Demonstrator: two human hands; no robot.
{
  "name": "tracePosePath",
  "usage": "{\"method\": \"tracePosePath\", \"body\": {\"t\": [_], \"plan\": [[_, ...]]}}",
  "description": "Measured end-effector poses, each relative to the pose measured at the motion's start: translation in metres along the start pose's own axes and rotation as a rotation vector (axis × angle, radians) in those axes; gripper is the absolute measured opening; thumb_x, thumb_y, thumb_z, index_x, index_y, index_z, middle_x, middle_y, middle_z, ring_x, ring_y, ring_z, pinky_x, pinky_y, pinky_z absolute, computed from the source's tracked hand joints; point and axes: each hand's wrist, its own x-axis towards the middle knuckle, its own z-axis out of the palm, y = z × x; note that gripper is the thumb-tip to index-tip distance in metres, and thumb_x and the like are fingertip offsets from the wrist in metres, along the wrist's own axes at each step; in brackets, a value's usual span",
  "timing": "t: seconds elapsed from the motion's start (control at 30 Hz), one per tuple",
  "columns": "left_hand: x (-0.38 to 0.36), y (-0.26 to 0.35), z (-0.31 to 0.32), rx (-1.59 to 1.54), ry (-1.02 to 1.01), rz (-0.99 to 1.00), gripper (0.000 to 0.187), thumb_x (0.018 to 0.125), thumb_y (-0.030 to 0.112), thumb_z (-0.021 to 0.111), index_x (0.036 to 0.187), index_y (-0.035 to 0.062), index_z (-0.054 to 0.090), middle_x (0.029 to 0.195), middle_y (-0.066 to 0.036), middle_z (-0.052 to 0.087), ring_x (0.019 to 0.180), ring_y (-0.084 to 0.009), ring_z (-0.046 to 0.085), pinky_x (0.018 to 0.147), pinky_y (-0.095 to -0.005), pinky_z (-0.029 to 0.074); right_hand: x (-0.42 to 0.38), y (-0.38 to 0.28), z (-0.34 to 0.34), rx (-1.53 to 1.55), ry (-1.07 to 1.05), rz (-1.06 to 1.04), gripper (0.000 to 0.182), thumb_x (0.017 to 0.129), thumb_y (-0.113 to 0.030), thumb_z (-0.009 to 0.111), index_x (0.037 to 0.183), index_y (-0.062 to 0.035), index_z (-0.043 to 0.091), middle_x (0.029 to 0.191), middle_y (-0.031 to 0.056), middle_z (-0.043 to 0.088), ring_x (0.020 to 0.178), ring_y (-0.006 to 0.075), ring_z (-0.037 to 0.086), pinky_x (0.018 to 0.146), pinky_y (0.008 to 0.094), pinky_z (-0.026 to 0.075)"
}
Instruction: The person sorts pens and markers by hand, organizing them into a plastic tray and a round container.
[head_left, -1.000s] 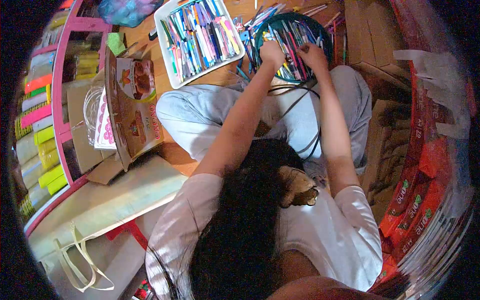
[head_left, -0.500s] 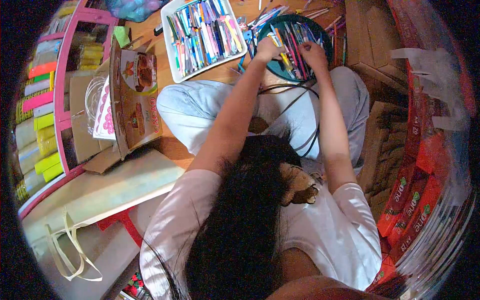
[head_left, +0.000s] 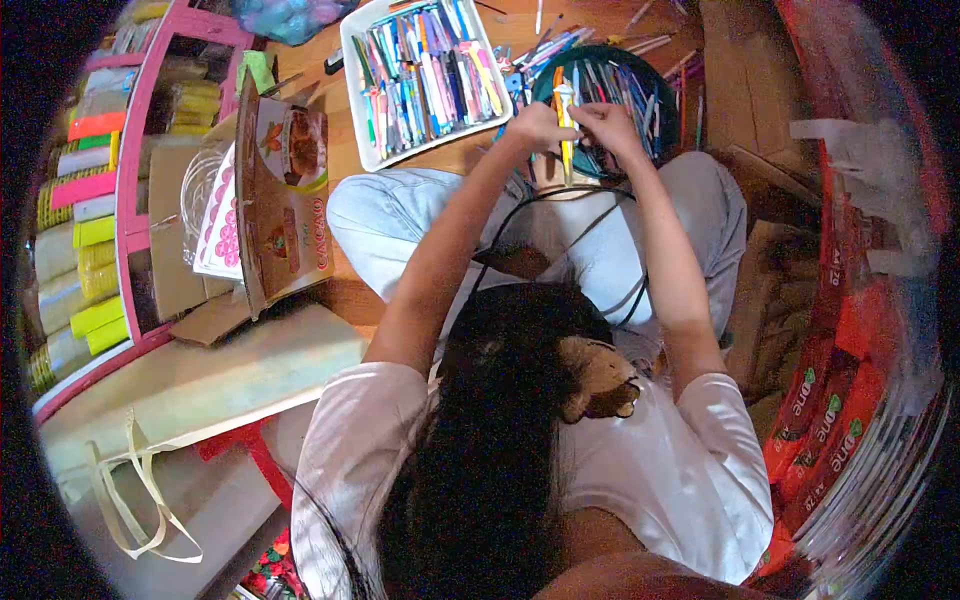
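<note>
My left hand (head_left: pixel 540 127) is closed around slim yellow pens (head_left: pixel 567 158), one with a white upper part, held upright above my lap. Close beside it, my right hand (head_left: pixel 608 128) has its thumb and fingertips pinched together near the pens; what lies between them is too small to make out. Behind both hands is a round dark green tray (head_left: pixel 544 88) holding many loose pens and pencils, partly covered by my hands. To its left, a white rectangular tray (head_left: pixel 381 162) is filled with pens and markers laid in rows.
More loose pens (head_left: pixel 560 45) lie on the wooden floor behind the round tray. A black cable (head_left: pixel 498 225) loops over my lap. A cardboard box (head_left: pixel 300 225) and a pink shelf (head_left: pixel 128 190) stand at left. Red paper packs (head_left: pixel 800 430) line the right side.
Both hands have drawn back from the round tray toward my body and come closer together. The yellow pens have come out above the tray with my left hand. The view has shifted slightly.
</note>
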Motion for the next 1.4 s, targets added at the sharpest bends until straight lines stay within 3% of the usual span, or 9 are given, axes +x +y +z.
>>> {"method": "tracePosePath", "body": {"t": [0.07, 0.1, 0.37, 0.4, 0.47, 0.53, 0.83, 1.03, 1.4], "plan": [[0.003, -0.026, 0.018, 0.138, 0.308, 0.363, 0.046, 0.062, 0.046, 0.067, 0.059, 0.0003, 0.060, 0.049, -0.010, 0.053, 0.044, -0.0209, 0.053, 0.046, -0.0317, 0.043, 0.000, 0.004, 0.001, 0.116, -0.044, -0.005, 0.026, 0.076, -0.026, 0.063, 0.083, -0.0003, 0.064, 0.067, 0.0005, 0.059, 0.054, 0.0054, 0.051, 0.048, 0.0192, 0.040], [-0.009, -0.013, 0.018, -0.287, 0.200, -0.060, 0.046, 0.062, 0.044, 0.068, 0.060, -0.0006, 0.059, 0.049, -0.010, 0.052, 0.044, -0.0207, 0.052, 0.046, -0.0323, 0.042, 0.000, 0.004, 0.001, 0.118, -0.058, 0.017, 0.025, 0.077, -0.025, 0.063, 0.083, -0.0009, 0.063, 0.068, 0.0004, 0.059, 0.055, 0.0054, 0.052, 0.049, 0.0192, 0.041], [-0.047, -0.025, -0.019, -0.278, 0.314, 0.007, 0.040, 0.066, 0.040, 0.068, 0.064, 0.0016, 0.060, 0.055, -0.013, 0.054, 0.051, -0.0225, 0.054, 0.050, -0.0356, 0.042, 0.003, 0.007, 0.005, 0.301, -0.075, 0.140, 0.024, 0.077, -0.023, 0.063, 0.084, -0.0006, 0.062, 0.076, 0.0029, 0.061, 0.063, 0.0093, 0.056, 0.057, 0.0231, 0.047], [-0.043, -0.049, -0.028, 0.347, 0.548, 0.536, 0.033, 0.071, 0.040, 0.063, 0.069, 0.0069, 0.063, 0.056, -0.012, 0.054, 0.055, -0.0251, 0.055, 0.051, -0.0353, 0.043, 0.002, 0.006, 0.003, 0.299, -0.058, 0.151, 0.024, 0.077, -0.024, 0.063, 0.084, -0.0006, 0.062, 0.076, 0.0029, 0.062, 0.063, 0.0094, 0.057, 0.057, 0.0230, 0.047], [-0.057, -0.028, -0.079, -0.082, 0.362, -0.137, 0.016, 0.075, 0.026, 0.061, 0.078, 0.0110, 0.066, 0.059, -0.009, 0.057, 0.055, -0.0220, 0.056, 0.050, -0.0324, 0.044, -0.001, 0.006, 0.001, 0.307, -0.032, 0.156, 0.025, 0.078, -0.025, 0.062, 0.085, -0.0018, 0.062, 0.076, 0.0022, 0.061, 0.063, 0.0085, 0.056, 0.057, 0.0217, 0.047], [-0.041, -0.063, -0.101, -0.737, 0.518, -0.007, 0.032, 0.072, 0.032, 0.067, 0.074, 0.0004, 0.061, 0.060, -0.004, 0.057, 0.055, -0.0090, 0.054, 0.050, -0.0236, 0.043, -0.001, 0.006, -0.002, 0.322, -0.019, 0.142, 0.024, 0.079, -0.027, 0.060, 0.086, -0.0040, 0.062, 0.076, 0.0005, 0.061, 0.063, 0.0067, 0.055, 0.056, 0.0195, 0.046], [0.077, -0.147, -0.215, -0.199, 0.286, -0.463, 0.042, 0.064, 0.043, 0.072, 0.056, 0.0063, 0.052, 0.050, 0.000, 0.046, 0.041, -0.0098, 0.038, 0.038, -0.0287, 0.028, 0.014, 0.013, -0.003, 0.315, 0.055, 0.203, 0.024, 0.078, -0.025, 0.062, 0.087, -0.0035, 0.060, 0.075, 0.0036, 0.063, 0.064, 0.0098, 0.059, 0.054, 0.0215, 0.046], [0.104, -0.153, -0.209, -0.307, 0.413, -0.423, 0.037, 0.057, 0.027, 0.079, 0.054, -0.0005, 0.055, 0.054, -0.006, 0.055, 0.043, -0.0145, 0.050, 0.040, -0.0274, 0.042, 0.015, -0.004, -0.002, 0.315, 0.104, 0.187, 0.024, 0.081, -0.026, 0.058, 0.090, -0.0045, 0.062, 0.074, -0.0005, 0.061, 0.062, 0.0049, 0.053, 0.053, 0.0177, 0.040], [0.111, -0.186, -0.210, -0.035, 0.430, -0.361, 0.053, 0.056, 0.057, 0.069, 0.049, 0.0059, 0.059, 0.050, -0.003, 0.057, 0.046, -0.0133, 0.054, 0.051, -0.0269, 0.044, 0.038, -0.030, -0.012, 0.106, 0.061, 0.173, 0.028, 0.078, -0.029, 0.061, 0.086, -0.0029, 0.064, 0.066, -0.0001, 0.057, 0.056, 0.0071, 0.050, 0.051, 0.0201, 0.041]]}}
